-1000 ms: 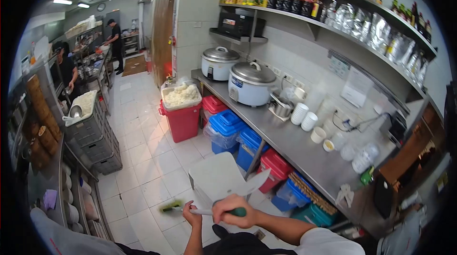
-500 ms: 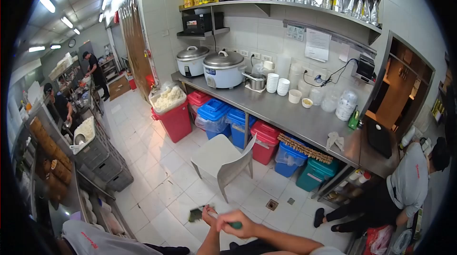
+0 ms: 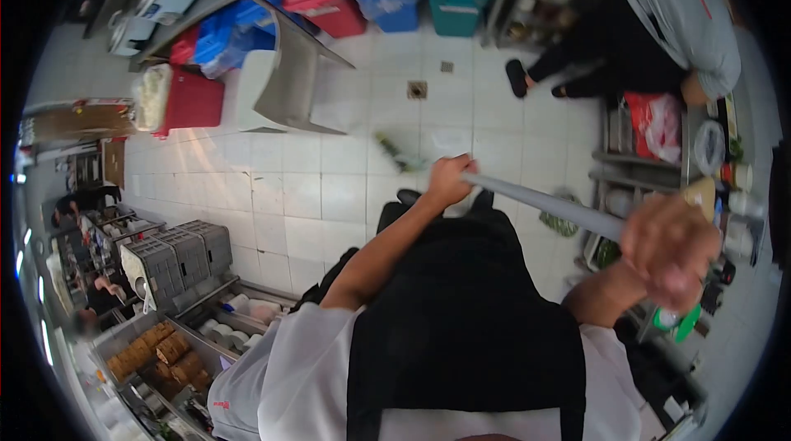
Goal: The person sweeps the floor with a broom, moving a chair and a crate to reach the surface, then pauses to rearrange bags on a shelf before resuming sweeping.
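A long grey pole [image 3: 544, 204] slants across the front of the black apron [image 3: 470, 317]. My left hand [image 3: 451, 182] is closed round its lower part, near the middle of the view. Higher up the pole, at the right, my right hand [image 3: 669, 252] is wrapped round it, somewhat blurred. Beyond my left hand, a dark green brush-like head [image 3: 397, 153] lies at floor level, smeared by motion. White floor tiles [image 3: 338, 149] surround it.
A pale chair [image 3: 288, 79] stands ahead, with lidded bins [image 3: 329, 9] behind it. At the upper right is a person in grey [image 3: 684, 21], feet on the floor. Grey crates [image 3: 185, 256] are stacked left; shelves with a red bag [image 3: 657, 124] stand right.
The view has tipped down towards my body and feet. My hands have moved apart along the pole, the right one now far to the right. The brush-like head has shifted over the floor.
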The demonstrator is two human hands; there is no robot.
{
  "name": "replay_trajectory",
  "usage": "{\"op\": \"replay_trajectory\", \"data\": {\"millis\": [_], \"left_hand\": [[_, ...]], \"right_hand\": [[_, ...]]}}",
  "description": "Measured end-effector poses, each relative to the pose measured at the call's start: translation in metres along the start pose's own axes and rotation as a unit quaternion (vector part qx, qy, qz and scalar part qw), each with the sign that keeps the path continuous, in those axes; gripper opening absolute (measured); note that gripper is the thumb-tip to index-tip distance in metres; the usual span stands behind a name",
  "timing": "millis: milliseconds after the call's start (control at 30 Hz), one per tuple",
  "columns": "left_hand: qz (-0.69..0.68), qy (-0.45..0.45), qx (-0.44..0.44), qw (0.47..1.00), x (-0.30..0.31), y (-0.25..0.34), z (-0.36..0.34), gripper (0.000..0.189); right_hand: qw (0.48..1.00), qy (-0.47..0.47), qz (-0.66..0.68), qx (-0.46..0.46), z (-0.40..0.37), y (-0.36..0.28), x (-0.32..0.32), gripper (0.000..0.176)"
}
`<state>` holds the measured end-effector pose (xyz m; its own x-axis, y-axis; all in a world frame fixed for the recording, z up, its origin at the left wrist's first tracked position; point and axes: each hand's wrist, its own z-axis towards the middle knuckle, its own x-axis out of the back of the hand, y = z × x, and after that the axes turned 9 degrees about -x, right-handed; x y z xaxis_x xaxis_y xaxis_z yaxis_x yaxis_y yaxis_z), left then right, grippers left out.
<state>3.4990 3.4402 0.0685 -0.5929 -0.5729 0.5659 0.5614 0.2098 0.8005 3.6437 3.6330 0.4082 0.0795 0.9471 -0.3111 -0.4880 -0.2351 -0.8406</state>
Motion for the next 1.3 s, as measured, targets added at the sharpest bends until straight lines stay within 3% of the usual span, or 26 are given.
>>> {"op": "replay_trajectory", "data": {"millis": [100,167,233,267,367,433,533,600,667,767,833,900,933,967,1000,1067,1167,1200,1300], "left_hand": [[-0.090,-0.060,-0.030,0.994,-0.063,0.061,0.047,0.013],[-0.122,-0.071,-0.033,0.989,-0.098,0.068,0.081,0.013],[-0.150,-0.080,-0.069,0.983,-0.121,0.059,0.103,0.012],[-0.144,-0.109,-0.058,0.982,-0.117,0.056,0.110,0.010],[-0.111,-0.086,-0.056,0.989,-0.108,0.019,0.093,0.019],[-0.073,-0.078,-0.023,0.994,-0.097,-0.019,0.053,0.019],[-0.024,-0.081,-0.013,0.996,-0.079,-0.031,0.044,0.019],[-0.006,-0.080,-0.003,0.997,-0.076,-0.018,0.066,0.018],[-0.013,-0.036,-0.055,0.998,-0.076,0.005,0.104,0.019],[-0.071,0.038,-0.092,0.992,-0.077,0.006,0.167,0.017],[-0.104,0.069,-0.100,0.987,-0.089,-0.026,0.203,0.016],[-0.180,0.180,-0.102,0.962,-0.108,-0.066,0.220,0.016],[-0.184,0.181,-0.100,0.961,-0.110,-0.084,0.209,0.016],[-0.127,0.078,-0.080,0.986,-0.103,-0.109,0.195,0.015],[-0.067,-0.026,-0.063,0.995,-0.093,-0.127,0.189,0.014],[-0.019,-0.104,-0.068,0.992,-0.073,-0.129,0.163,0.013],[-0.008,-0.063,-0.120,0.991,-0.055,-0.093,0.144,0.014],[-0.014,-0.024,-0.165,0.986,-0.042,-0.070,0.151,0.024],[-0.026,-0.009,-0.190,0.981,-0.006,-0.035,0.172,0.023]], "right_hand": [[0.991,-0.006,-0.128,0.038,-0.034,-0.048,-0.002,0.023],[0.986,-0.012,-0.163,0.040,-0.039,-0.050,-0.003,0.029],[0.961,0.053,-0.263,0.064,-0.039,-0.033,-0.012,0.022],[0.963,0.049,-0.258,0.059,-0.042,-0.026,-0.010,0.022],[0.966,0.089,-0.242,0.012,-0.047,0.001,0.006,0.012],[0.969,0.200,-0.139,-0.048,-0.055,0.024,0.010,0.007],[0.954,0.274,-0.108,-0.057,-0.057,0.035,0.008,0.011],[0.954,0.272,-0.123,-0.013,-0.059,0.013,0.005,0.015],[0.953,0.255,-0.158,0.042,-0.055,-0.007,-0.001,0.014],[0.941,0.231,-0.239,0.060,-0.027,0.010,-0.015,0.016],[0.935,0.161,-0.314,0.019,0.000,0.053,-0.022,0.010],[0.899,0.170,-0.401,-0.038,0.017,0.109,-0.026,0.010],[0.895,0.100,-0.431,-0.060,0.026,0.136,-0.021,0.011],[0.885,0.029,-0.457,-0.079,0.032,0.157,-0.019,0.014],[0.884,0.030,-0.460,-0.078,0.030,0.165,-0.026,0.014],[0.905,-0.012,-0.407,-0.123,0.024,0.170,-0.042,0.020],[0.929,0.081,-0.351,-0.086,0.024,0.127,-0.062,0.007],[0.936,0.119,-0.327,-0.054,0.028,0.107,-0.068,0.011],[0.950,0.093,-0.299,-0.010,0.044,0.072,-0.080,0.026]]}}
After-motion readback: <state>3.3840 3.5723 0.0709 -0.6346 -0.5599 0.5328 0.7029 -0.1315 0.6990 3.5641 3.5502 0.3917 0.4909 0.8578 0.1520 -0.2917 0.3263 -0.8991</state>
